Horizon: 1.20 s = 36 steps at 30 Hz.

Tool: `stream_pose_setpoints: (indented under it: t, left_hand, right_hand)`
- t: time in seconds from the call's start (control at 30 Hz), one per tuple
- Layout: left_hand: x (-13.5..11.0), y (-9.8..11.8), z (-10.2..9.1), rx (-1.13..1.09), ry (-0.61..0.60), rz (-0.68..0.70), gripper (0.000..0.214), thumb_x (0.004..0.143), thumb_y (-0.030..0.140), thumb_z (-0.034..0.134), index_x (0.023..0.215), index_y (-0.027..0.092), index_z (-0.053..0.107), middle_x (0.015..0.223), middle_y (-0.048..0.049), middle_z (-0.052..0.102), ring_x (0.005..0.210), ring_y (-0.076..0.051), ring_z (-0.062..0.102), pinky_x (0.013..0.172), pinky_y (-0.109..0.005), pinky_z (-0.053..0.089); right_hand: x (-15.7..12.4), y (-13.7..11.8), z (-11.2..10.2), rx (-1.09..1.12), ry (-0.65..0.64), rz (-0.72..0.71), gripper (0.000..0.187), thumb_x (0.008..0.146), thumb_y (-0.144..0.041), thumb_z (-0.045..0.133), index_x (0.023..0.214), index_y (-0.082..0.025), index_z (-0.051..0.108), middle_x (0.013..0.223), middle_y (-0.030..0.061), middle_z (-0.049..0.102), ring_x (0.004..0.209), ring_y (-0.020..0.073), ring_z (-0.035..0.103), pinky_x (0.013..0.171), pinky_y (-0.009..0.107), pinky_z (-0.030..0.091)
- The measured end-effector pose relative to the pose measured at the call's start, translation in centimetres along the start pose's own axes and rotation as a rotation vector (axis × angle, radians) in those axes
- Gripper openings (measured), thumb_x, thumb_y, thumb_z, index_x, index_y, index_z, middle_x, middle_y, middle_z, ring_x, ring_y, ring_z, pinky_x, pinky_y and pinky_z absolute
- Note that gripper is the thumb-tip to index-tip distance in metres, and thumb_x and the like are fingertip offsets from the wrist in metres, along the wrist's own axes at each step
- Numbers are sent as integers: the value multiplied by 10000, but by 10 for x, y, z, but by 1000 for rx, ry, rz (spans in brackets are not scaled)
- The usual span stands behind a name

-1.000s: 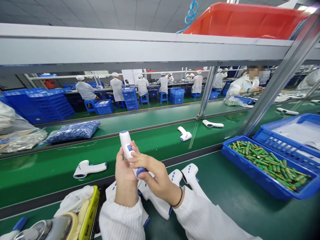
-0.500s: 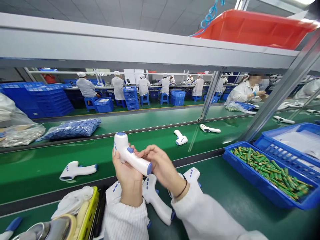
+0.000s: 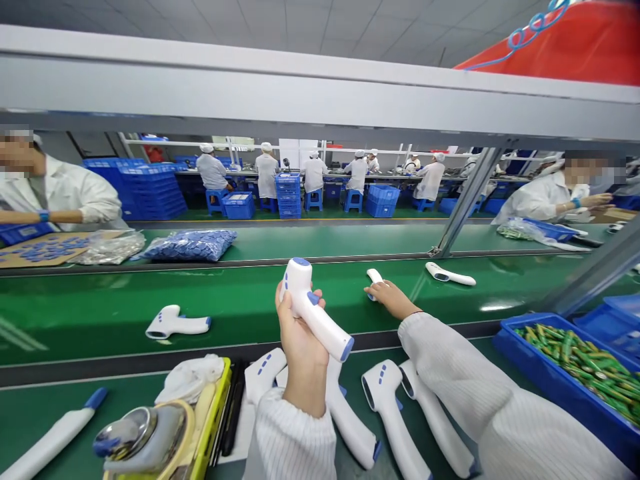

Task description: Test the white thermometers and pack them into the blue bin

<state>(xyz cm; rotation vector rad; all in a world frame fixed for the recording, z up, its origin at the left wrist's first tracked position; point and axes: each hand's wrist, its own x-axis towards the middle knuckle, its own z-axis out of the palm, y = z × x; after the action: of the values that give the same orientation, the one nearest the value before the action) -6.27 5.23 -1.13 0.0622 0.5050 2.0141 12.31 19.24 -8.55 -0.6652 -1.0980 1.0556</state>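
Observation:
My left hand point(image 3: 303, 333) is wrapped around a white infrared thermometer point(image 3: 320, 317) with blue end caps and a blue trigger, held up above the belt's near edge. Further right, my right hand point(image 3: 393, 298) reaches over the green belt, its fingers closed over another thermometer point(image 3: 373, 275), which they partly cover. More thermometers lie on the near table below my hands, including one by my left wrist point(image 3: 263, 373), one in the middle point(image 3: 393, 413) and one under my right sleeve point(image 3: 440, 420).
Belt thermometers lie at left point(image 3: 175, 325) and right point(image 3: 450, 275). A blue bin point(image 3: 550, 373) of green battery-like cylinders stands right; a yellow tray point(image 3: 220, 393) with a metal-topped container stands left. A metal post point(image 3: 465, 207) and overhead shelf point(image 3: 300, 87) frame the view. Co-workers sit beyond.
My right hand has left the held thermometer and stretched forward and right to one on the belt. My left hand still holds its thermometer. The view has turned left.

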Motion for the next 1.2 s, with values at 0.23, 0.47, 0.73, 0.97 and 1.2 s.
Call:
stream_pose_setpoints:
  t: [0.23, 0.47, 0.73, 0.97, 1.2]
  left_hand:
    - [-7, -7, 2, 27, -59, -12, 435, 853, 291, 610, 1267, 239, 488, 896, -19, 664, 653, -106, 648, 633, -210, 497]
    - [-11, -17, 1, 126, -88, -49, 462, 842, 332, 605, 1279, 238, 485, 938, -37, 669, 638, -116, 653, 603, -215, 505]
    - [-29, -22, 1, 924, -471, 339, 606, 872, 276, 620, 1448, 324, 438, 1224, -91, 594, 1000, -193, 625, 863, -292, 496]
    - [25, -46, -48, 1201, -265, 171, 560, 681, 357, 829, 1192, 215, 649, 1009, -101, 690, 893, -253, 655, 859, -391, 523]
    - [38, -50, -58, 1156, -293, 45, 705, 874, 497, 617, 1447, 141, 413, 1330, -215, 565, 1208, -308, 583, 1011, -412, 459]
  right_hand:
    - [0, -34, 14, 26, 174, 101, 204, 742, -263, 788, 848, -181, 634, 832, -12, 658, 772, 100, 589, 666, 179, 491]
    - [-46, -76, 37, 477, 143, 353, 370, 782, -542, 656, 777, -191, 537, 674, -40, 492, 563, 91, 515, 708, 300, 577]
    - [-51, -80, 33, 397, 249, 341, 224, 796, -406, 623, 911, -218, 582, 684, -23, 539, 567, 120, 519, 609, 276, 531]
    - [-57, -72, 35, 273, 121, 232, 368, 729, -333, 766, 1068, -242, 655, 817, -42, 556, 729, 83, 523, 637, 159, 463]
    - [-65, -74, 42, 125, 25, 229, 390, 745, -454, 790, 1057, -254, 667, 851, -26, 590, 747, 95, 527, 651, 185, 459]
